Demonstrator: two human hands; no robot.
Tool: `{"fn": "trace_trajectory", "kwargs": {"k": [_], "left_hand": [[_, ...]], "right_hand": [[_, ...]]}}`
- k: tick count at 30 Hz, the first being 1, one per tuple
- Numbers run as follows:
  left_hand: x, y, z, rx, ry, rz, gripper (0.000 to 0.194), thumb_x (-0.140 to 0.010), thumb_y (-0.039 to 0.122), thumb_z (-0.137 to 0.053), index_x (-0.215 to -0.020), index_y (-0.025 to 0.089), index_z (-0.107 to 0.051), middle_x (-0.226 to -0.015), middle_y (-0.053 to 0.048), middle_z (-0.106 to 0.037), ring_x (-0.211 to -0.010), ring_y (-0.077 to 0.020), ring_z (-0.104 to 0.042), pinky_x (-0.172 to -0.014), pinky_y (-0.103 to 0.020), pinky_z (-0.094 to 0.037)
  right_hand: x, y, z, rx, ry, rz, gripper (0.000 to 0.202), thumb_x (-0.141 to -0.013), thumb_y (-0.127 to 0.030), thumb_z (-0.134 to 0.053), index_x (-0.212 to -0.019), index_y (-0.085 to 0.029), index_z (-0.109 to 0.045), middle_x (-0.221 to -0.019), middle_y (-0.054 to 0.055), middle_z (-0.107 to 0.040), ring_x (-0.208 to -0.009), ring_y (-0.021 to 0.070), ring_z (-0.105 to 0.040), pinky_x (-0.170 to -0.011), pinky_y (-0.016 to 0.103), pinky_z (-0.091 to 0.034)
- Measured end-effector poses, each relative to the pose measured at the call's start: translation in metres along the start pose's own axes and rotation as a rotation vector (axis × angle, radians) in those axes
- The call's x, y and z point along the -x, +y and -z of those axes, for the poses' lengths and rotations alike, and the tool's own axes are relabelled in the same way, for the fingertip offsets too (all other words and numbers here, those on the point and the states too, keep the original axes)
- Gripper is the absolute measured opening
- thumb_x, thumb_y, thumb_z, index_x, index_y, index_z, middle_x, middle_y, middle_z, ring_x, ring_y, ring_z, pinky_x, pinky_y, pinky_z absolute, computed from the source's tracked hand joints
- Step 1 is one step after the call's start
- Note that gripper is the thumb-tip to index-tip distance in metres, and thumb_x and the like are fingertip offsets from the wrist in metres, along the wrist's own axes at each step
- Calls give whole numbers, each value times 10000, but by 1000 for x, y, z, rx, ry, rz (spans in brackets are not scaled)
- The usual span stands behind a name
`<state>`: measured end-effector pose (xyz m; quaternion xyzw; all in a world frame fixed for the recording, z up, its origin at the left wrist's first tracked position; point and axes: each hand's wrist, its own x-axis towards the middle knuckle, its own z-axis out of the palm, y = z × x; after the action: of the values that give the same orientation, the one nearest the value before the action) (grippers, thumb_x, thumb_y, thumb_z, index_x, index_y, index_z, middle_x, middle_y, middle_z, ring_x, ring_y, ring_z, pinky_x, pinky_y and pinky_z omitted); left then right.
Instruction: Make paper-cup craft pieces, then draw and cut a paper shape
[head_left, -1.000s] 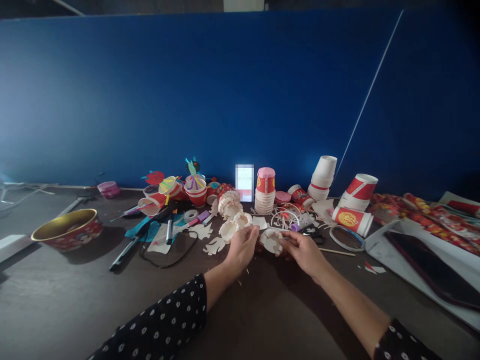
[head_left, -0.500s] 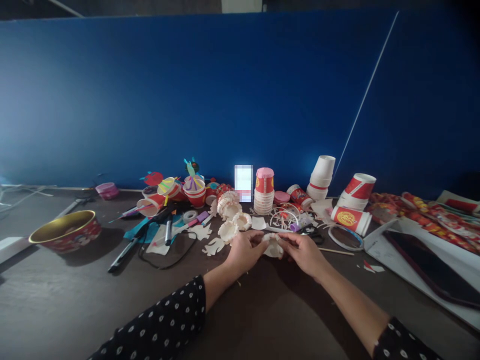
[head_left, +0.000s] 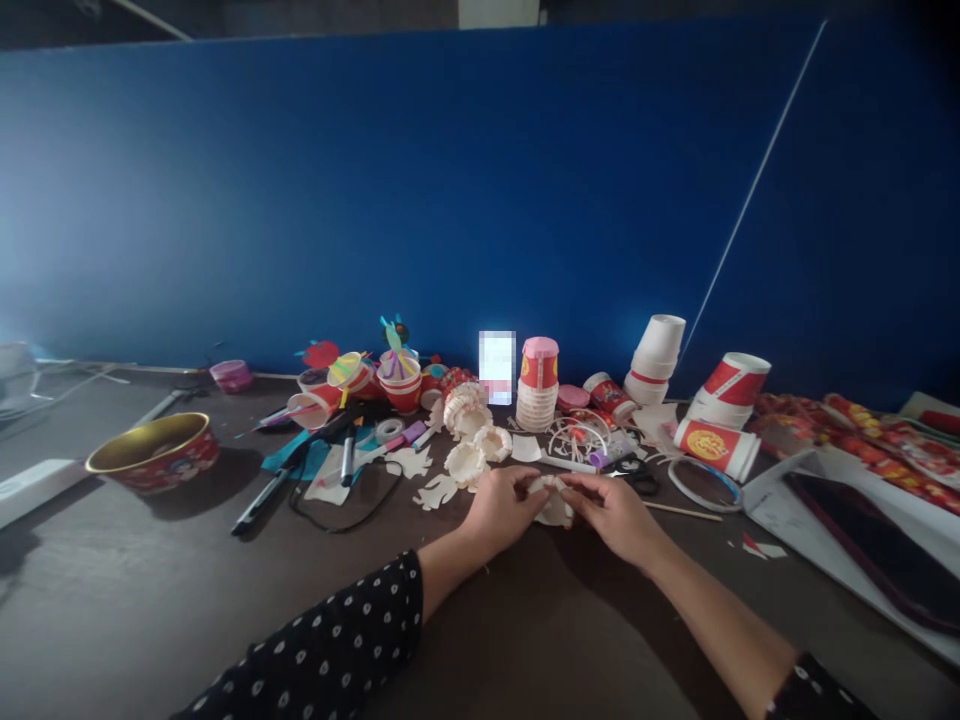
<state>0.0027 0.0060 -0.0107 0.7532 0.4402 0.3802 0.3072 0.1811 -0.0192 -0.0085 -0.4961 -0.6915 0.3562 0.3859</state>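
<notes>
Right of the bowl (head_left: 180, 466) and the white curls (head_left: 466, 463), we have our left hand (head_left: 501, 508) pinched on the left side of a white paper piece (head_left: 553, 511). The piece lies directly between our hands, about equally near both, its long axis too covered to tell, and whether it touches the worktop (head_left: 300, 620) we cannot tell. Our right hand (head_left: 613, 512) pinches its right side, left of the stick (head_left: 684, 511).
</notes>
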Motion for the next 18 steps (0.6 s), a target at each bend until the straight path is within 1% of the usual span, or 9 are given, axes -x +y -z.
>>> {"fn": "trace_trajectory", "kwargs": {"k": [4,8,10,12,15,18], "left_hand": [[1,3,0,0,-16,-4,216,-724,242,-579,-862,132,-704,-705,-23,-671,-578,-130,-528,-531,-210,-373],[1,3,0,-6,-21,23,193,-713,192,-571,-834,130,-708,-708,-24,-676,-597,-133,-544,-541,-209,-374],[1,3,0,-10,-22,38,198,-711,195,-577,-845,131,-707,-715,-27,-680,-601,-138,-554,-545,-212,-382],[2,4,1,-16,-4,13,197,-712,209,-587,-852,136,-704,-748,-30,-687,-640,-147,-574,-578,-216,-402],[2,5,2,-34,1,-29,196,-710,225,-601,-859,147,-701,-752,-23,-686,-648,-148,-578,-603,-220,-418],[2,5,2,-36,-11,-32,176,-716,191,-583,-839,149,-702,-745,-20,-686,-641,-142,-576,-620,-218,-428]], "right_hand": [[0,-1,0,1,-36,25,373,-825,-431,-555,-1076,-176,-661,-723,29,-704,-660,203,-636,-651,293,-498],[1,-2,-1,16,-50,45,363,-836,-426,-550,-1083,-182,-657,-776,35,-713,-700,204,-645,-673,291,-491],[1,-3,-2,27,-46,51,363,-840,-427,-546,-1079,-179,-659,-758,35,-711,-701,203,-645,-675,288,-486],[1,-4,-2,10,-55,55,371,-846,-427,-539,-1091,-174,-652,-727,30,-705,-667,195,-641,-659,285,-486],[1,-5,-3,-16,-58,62,365,-843,-422,-544,-1087,-173,-653,-769,36,-710,-645,186,-639,-639,281,-492],[2,-6,-4,12,-48,83,340,-840,-412,-553,-1064,-183,-666,-846,45,-719,-712,194,-650,-673,284,-494]]}}
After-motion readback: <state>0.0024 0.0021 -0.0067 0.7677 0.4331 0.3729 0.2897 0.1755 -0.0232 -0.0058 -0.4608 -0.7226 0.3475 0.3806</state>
